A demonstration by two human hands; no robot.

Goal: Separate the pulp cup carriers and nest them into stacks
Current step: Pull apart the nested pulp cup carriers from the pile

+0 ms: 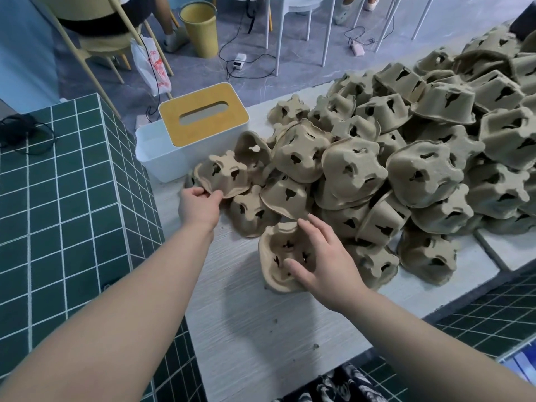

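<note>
Pale woodgrain table (232, 329); left hand (198, 206) pinches tilted carrier (223, 177) rim; right hand (324, 261) fingers spread over rough moulded-pulp carrier (275, 256).

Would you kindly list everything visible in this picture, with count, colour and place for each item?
pulp cup carriers: too many to count, tan, heaped across the table's right and middle
carrier under right hand: one, tan, lying hollow side up at the heap's near edge
carrier in left hand: one, tan, at the heap's left end
table: one, pale grey wood-grain
tissue box: one, white with yellow slotted lid, far left of the table
bin: one, yellow, on the floor beyond
tiled counter: one, dark green, left
left hand: pinches a carrier's rim
right hand: fingers spread, resting on a carrier
</note>
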